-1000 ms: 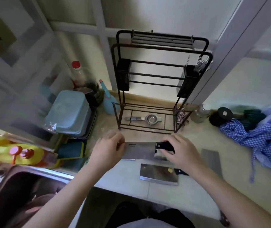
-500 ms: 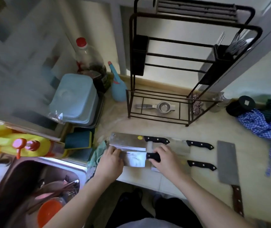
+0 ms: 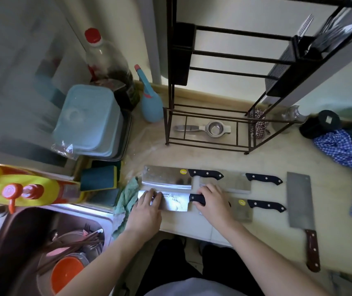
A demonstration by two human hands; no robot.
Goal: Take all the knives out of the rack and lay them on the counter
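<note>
A bright cleaver (image 3: pixel 176 202) with a black handle lies flat near the counter's front edge. My right hand (image 3: pixel 212 202) grips its handle. My left hand (image 3: pixel 149 207) rests its fingers flat on the blade's left end. Just behind it lies another black-handled cleaver (image 3: pixel 167 178). To the right lie two more black-handled cleavers (image 3: pixel 235 182) (image 3: pixel 242 210), partly under my right hand. A grey cleaver with a brown wooden handle (image 3: pixel 300 201) lies lengthwise at the far right. The black wire rack (image 3: pixel 234 58) stands behind; cutlery sits in its right-hand holder (image 3: pixel 311 41).
A metal strainer (image 3: pixel 214 128) lies on the rack's bottom shelf. A blue spray bottle (image 3: pixel 150 101), an oil bottle (image 3: pixel 106 58) and a blue tub (image 3: pixel 87 120) stand at left. Sponges (image 3: pixel 100 178) and a green cloth (image 3: pixel 128 195) border the sink (image 3: pixel 42 242). Checked cloth (image 3: pixel 345 150) at right.
My hands have brought the cleaver down from in front of the rack and laid it on the counter below the other one. The camera has tilted down and closer.
</note>
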